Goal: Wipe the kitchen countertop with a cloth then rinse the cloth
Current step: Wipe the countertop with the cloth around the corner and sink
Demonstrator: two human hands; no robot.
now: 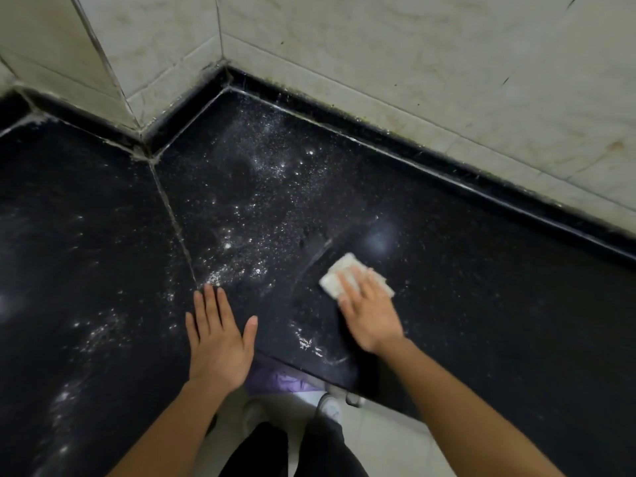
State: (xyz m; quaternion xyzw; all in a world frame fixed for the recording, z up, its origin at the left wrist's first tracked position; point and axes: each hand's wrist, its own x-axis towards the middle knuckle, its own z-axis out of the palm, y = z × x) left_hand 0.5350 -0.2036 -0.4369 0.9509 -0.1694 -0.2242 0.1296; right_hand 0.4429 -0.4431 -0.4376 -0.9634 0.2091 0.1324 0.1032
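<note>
Cloth (347, 273): I see it folded small and pale, lying right of frame centre on the black countertop (481, 304).
Right hand (370, 311): I have it flat on the cloth, fingers spread, pressing down rather than gripping.
Left hand (218, 342): open, palm down on the stone at lower centre, holding nothing.
Dirt: white powder (241, 235) scattered across centre and lower left, well apart from the cloth.
Handling: I judge it soft, light and limp; it should bunch if pushed by one edge, so I'd keep the palm across its middle.
</note>
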